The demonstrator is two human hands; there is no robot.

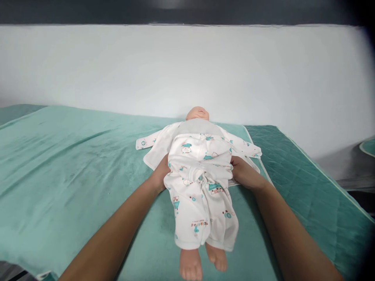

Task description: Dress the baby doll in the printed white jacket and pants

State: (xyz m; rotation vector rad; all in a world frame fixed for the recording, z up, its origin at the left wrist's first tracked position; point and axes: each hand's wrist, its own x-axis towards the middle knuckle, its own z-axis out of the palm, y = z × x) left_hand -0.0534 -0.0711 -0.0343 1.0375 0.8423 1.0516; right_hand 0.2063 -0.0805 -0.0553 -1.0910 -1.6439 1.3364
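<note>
A baby doll (198, 113) lies on its back, head toward the wall and bare feet (190, 265) toward me. It wears white printed baby pants (191, 199), bunched in folds at the hips, with the waistband up over the belly. Under it spreads a white long-sleeved baby top (159, 150), its front panels out to both sides. My left hand (161, 171) grips the pants at the hip on the left. On the opposite hip, my right hand (244, 171) is closed at the side of the pants. The fingers of both hands are mostly hidden by cloth and the doll's body.
A light green cover (73, 168) spreads beneath the doll, wrinkled on the left. To the right lies a darker green quilted mat (295, 183) with a pale edging. A white wall (187, 66) rises right behind the doll's head. Another green-covered edge (368, 147) shows far right.
</note>
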